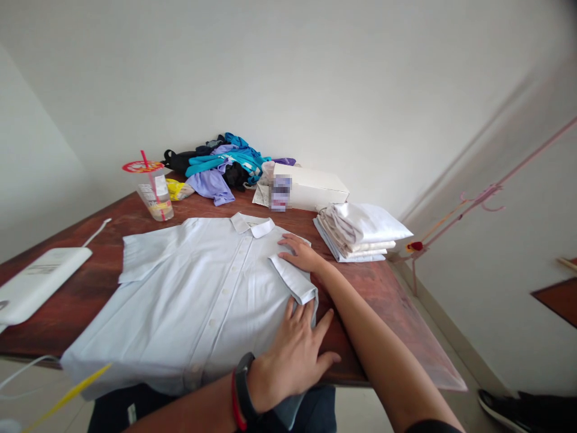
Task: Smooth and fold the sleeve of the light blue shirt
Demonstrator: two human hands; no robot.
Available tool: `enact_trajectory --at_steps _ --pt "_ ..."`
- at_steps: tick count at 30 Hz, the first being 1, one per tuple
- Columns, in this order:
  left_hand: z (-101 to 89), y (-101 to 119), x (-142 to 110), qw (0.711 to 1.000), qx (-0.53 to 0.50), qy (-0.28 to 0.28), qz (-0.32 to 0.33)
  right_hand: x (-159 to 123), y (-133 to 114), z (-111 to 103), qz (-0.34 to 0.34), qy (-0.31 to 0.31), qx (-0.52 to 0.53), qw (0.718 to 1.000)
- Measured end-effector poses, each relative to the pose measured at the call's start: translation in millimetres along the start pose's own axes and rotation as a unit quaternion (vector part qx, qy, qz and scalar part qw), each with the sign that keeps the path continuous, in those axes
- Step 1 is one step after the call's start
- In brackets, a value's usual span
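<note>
A white short-sleeved button-up shirt [180, 300] lies spread front side up on the table, its collar [252, 224] toward the wall. One sleeve [293, 279] is folded inward over the shirt's right side; the other sleeve [146, 252] stretches out to the left. My left hand [300, 343], with a black wristband and a red band at its wrist, lies with fingers spread at the folded sleeve's cuff and the shirt's side edge. My right hand [300, 251] rests flat near the shoulder, fingers extended on the fabric above the sleeve.
A stack of folded white clothes [360, 234] sits on the right of the wooden table [387, 307]. Behind are a white box [315, 186] and a clothes pile [220, 162]. A plastic cup with straw [155, 195] and a white device with a cable [49, 279] stand left.
</note>
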State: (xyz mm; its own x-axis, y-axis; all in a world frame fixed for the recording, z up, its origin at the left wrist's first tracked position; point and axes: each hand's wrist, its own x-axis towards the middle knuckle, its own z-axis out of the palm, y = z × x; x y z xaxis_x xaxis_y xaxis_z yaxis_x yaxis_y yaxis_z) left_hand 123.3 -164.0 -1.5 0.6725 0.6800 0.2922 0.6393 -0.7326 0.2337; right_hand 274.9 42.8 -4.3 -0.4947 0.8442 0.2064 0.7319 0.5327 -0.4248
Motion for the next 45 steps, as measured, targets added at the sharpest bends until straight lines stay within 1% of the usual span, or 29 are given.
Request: enact_trajectory --at_steps 8,17,20,23,25,29,36,39,43,45 --pt "-4.5 3.6 1.0 1.000 -0.009 -0.017 -0.014 -1.3 -4.9 -0.5 0.005 -0.012 -0.027 1.000" --pt "0.2 2.9 -1.5 1.000 -0.020 -0.023 -0.004 -1.2 -18.2 2.4 0.023 -0.031 -0.101 0.994" --pt "2.3 2.7 -2.3 0.999 -0.022 -0.023 -0.006 -0.9 -22.8 2.2 0.019 -0.028 -0.101 0.994" --pt "2.8 3.0 -2.8 0.999 -0.023 -0.023 -0.008 -1.9 -27.9 2.8 -0.002 -0.033 -0.080 0.996" --pt "1.2 4.1 -2.7 0.999 -0.021 -0.025 -0.010 -3.0 -31.8 4.2 -0.006 -0.046 -0.071 0.996" --pt "-5.6 7.7 -1.2 0.999 -0.024 -0.031 -0.020 -4.2 -38.8 7.6 0.024 -0.069 -0.076 0.994" --pt "-11.6 8.2 1.3 0.998 -0.037 -0.053 -0.022 -2.0 -43.7 7.7 0.043 -0.086 -0.103 0.990" --pt "-22.3 10.1 -1.4 0.997 -0.051 -0.064 -0.009 -2.1 -43.3 7.2 0.042 -0.088 -0.104 0.990" --pt "-55.6 14.1 -2.5 0.989 -0.104 -0.093 0.058 -3.3 -41.4 7.7 0.031 -0.083 -0.094 0.992" --pt "-72.1 12.0 1.5 0.983 -0.137 -0.092 0.080 -3.9 -40.4 8.5 0.028 -0.077 -0.092 0.992"
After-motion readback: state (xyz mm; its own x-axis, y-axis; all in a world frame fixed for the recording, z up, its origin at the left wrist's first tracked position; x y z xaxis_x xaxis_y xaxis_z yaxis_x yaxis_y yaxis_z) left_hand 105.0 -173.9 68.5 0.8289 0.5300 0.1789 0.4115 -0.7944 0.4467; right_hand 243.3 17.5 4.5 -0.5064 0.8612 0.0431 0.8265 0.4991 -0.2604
